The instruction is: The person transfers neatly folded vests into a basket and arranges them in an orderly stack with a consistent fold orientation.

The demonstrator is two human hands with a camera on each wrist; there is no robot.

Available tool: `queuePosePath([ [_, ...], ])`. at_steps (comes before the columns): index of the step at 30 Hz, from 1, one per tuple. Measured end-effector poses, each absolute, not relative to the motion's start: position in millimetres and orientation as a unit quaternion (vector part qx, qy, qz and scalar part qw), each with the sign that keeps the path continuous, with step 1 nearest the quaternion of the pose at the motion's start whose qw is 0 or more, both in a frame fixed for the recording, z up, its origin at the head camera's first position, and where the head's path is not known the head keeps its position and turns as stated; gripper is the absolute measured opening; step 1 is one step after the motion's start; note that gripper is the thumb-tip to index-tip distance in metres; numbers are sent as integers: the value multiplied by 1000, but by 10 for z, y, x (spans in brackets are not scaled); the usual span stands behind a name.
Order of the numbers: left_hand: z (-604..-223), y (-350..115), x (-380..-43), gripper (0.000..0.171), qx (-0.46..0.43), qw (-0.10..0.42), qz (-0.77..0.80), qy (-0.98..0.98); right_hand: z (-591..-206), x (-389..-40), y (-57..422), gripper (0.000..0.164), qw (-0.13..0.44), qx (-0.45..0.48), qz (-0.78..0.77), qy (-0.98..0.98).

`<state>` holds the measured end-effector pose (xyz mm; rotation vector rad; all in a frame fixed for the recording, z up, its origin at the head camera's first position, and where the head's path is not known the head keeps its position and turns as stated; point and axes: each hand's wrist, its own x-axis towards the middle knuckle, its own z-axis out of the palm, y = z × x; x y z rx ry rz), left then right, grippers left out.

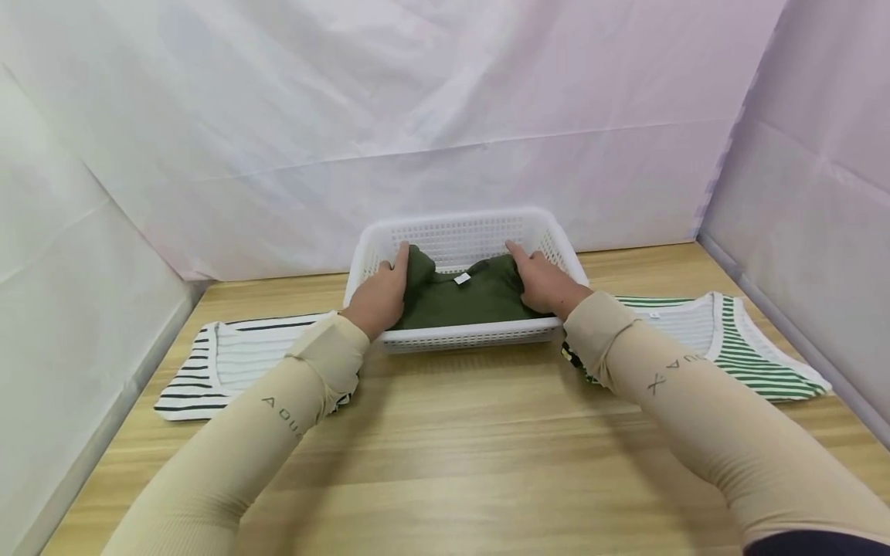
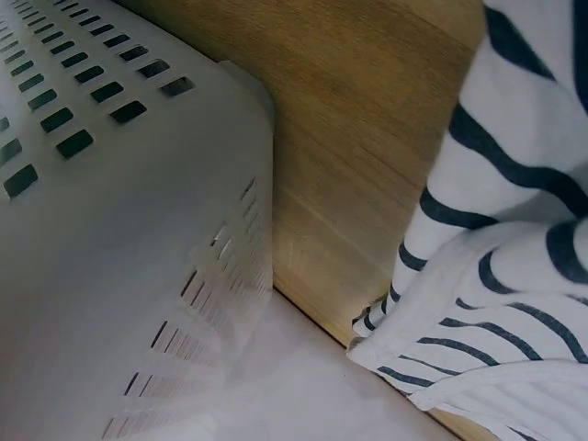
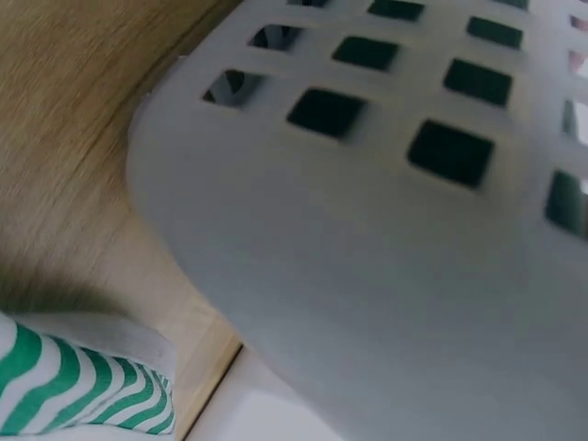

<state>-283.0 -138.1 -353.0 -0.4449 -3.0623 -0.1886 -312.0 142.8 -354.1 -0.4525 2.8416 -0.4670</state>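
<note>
A dark green shirt with a white neck label lies inside a white plastic basket. At the shirt's left side, my left hand reaches over the basket's rim and holds the cloth, one finger pointing away from me. Opposite it, my right hand grips the shirt's right side, also with a finger stretched out. The fingertips under the cloth are hidden. Both wrist views show the basket's outer wall close up and neither hand; dark cloth shows through its slots.
To the basket's left lies a folded black-and-white striped top, partly behind my left sleeve. A green-and-white striped top lies to the right, partly covered by my right sleeve. White sheeting hangs behind the wooden table.
</note>
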Motion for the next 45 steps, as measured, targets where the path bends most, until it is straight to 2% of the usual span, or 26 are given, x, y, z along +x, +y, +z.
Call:
queuePosePath([
  [3, -3513, -1368, -2817, 75, -150, 23, -45, -987, -3549, -3119, 1420, 89, 116, -152, -147, 970],
  [6, -3521, -1353, -2812, 59, -157, 25, -6, -987, -3566, -3111, 1412, 87, 122, -150, -141, 971],
  [11, -3557, -1328, -2811, 39, -167, 26, 68, -983, -3599, -3086, 1410, 60, 127, -173, -113, 970],
  [14, -3572, -1313, -2800, 34, -170, 27, 105, -979, -3627, -3079, 1410, 51, 110, -190, -90, 971],
  [20, -3620, -1286, -2766, 35, -165, 13, 137, -977, -3677, -3096, 1421, 55, 36, -234, -35, 971],
  [24, -3640, -1276, -2753, 35, -158, -4, 126, -979, -3697, -3092, 1431, 54, 31, -252, -11, 967],
  [33, -3601, -1285, -2741, 35, -157, -36, 120, -980, -3671, -3074, 1406, 55, 72, -288, 36, 954],
  [45, -3565, -1255, -2678, 37, -177, -113, 118, -971, -3606, -2986, 1387, 56, 180, -287, 36, 940],
])
